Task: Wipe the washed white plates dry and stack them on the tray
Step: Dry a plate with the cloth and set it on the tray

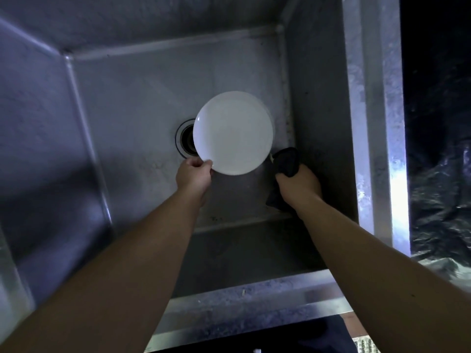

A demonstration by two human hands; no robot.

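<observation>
White plate (233,133): held over sink (132,103) floor near its right wall, left hand (194,175) pinching the near rim. Right hand (298,186) clenches dark cloth (286,161) beside it. Advice: support the rim firmly, wipe both faces.

A round white plate (233,133) with a smooth, glossy face and a shallow raised rim is held up at the fingertips of the left hand (195,175), which pinches its near-left edge. Its face is turned up toward the camera, slightly tilted. A dark cloth (286,163) is bunched in the right hand (299,186), just beside the plate's near-right edge.
</observation>
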